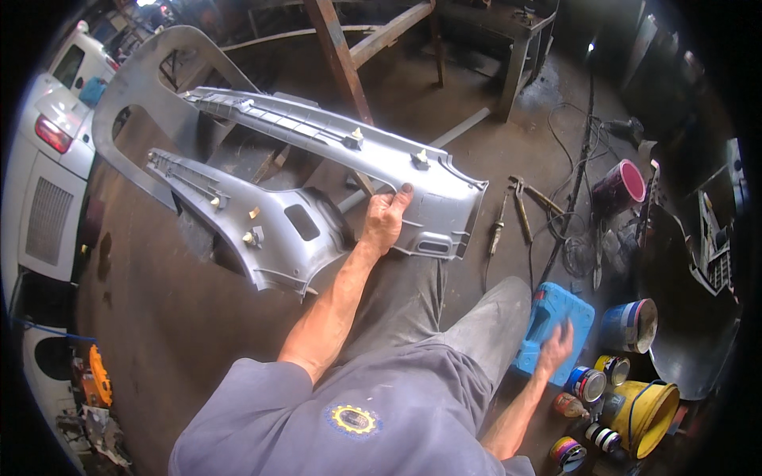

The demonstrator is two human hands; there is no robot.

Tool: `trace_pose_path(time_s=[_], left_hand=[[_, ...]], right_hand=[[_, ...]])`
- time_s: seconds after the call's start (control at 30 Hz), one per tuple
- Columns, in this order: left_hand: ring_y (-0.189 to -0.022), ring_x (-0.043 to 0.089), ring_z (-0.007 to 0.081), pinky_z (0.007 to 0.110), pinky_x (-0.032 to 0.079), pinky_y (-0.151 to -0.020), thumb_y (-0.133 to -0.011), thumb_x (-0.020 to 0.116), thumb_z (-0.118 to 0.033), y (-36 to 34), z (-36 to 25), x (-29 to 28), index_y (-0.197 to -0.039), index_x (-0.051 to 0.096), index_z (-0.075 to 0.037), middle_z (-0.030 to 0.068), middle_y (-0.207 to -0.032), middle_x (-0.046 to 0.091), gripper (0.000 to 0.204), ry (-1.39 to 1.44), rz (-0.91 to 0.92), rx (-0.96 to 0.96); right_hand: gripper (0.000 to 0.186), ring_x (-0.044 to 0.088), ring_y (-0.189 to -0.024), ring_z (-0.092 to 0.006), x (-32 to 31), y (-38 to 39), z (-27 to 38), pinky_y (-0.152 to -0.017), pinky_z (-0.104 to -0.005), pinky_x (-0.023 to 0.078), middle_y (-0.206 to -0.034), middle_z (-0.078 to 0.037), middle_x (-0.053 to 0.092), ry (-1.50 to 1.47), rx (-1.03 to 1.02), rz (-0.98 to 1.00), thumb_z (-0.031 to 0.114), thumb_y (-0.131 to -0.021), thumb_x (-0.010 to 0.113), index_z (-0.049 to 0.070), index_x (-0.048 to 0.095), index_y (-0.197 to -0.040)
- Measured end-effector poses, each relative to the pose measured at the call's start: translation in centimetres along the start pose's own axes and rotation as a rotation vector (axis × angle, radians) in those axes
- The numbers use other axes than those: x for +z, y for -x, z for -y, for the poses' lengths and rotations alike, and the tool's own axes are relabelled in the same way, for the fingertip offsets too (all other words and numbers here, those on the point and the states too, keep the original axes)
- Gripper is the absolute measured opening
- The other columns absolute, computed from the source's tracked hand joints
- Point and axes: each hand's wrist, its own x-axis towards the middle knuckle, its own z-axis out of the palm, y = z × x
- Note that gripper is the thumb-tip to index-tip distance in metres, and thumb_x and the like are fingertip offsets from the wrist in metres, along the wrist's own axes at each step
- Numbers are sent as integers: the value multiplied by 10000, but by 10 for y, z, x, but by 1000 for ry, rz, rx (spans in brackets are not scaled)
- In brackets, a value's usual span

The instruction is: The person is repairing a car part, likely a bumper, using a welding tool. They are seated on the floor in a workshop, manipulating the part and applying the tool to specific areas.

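Observation:
My left hand (386, 218) is closed on the lower edge of a long silver-grey car trim panel (440, 208), with the thumb on its upward-facing surface. Clips stand along this ribbed piece. Just left of it lies a second grey trim panel (274, 208), shorter and curved, with a rectangular opening and small clips. Low on the right, my right hand (557, 347) is over a light-blue plastic tool case (565, 305). Motion blurs its fingers, so I cannot tell whether they touch the case or hold anything.
Right of the case are paint cans (627, 325), a yellow bucket (647, 416) and a pink-rimmed bucket (619, 186). Pliers (521, 210) and cables (567, 230) lie on the floor ahead. A rusty metal frame (341, 63) stands beyond the panels; a white car (51, 182) is at left.

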Motion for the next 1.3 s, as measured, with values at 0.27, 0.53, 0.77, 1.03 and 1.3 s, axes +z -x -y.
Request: trace_pose_path(time_s=[0.27,0.53,0.77,1.03,1.3], left_hand=[[-855,519,132,284,418,-767,-981,558,-359,1,-6,4,-918,659,27,75,-968,563,404,0,-73,30],[-783,543,180,338,444,-760,-954,531,-349,-2,-8,7,-807,681,53,100,-782,616,454,195,22,-40],[-856,565,163,322,442,-803,-967,517,-298,-4,-17,3,-959,691,61,94,-897,670,398,59,-9,-83],[-980,564,152,279,445,-864,-967,561,-293,8,-27,5,-1035,673,43,88,-1034,640,361,91,-13,-200],[-555,393,96,308,317,-538,-954,560,-302,0,-4,6,-591,573,-30,-29,-568,478,453,221,-35,-6]], right_hand=[[406,615,-881,-298,142,57,256,-750,-399,520,-967,-120,615,47,-1018,441,118,-768,753,139,665,-1164],[377,591,-811,-275,181,51,263,-671,-399,507,-926,-97,588,147,-1028,307,156,-784,747,150,661,-1151],[342,627,-857,-272,181,47,274,-695,-371,530,-920,-88,623,195,-980,434,179,-765,782,132,709,-1096],[316,638,-829,-268,187,43,281,-707,-364,526,-930,-91,634,190,-856,380,184,-782,770,126,715,-1088],[311,683,-863,-283,174,19,289,-764,-349,531,-1001,-124,701,204,-604,360,221,-847,717,65,710,-1117]])
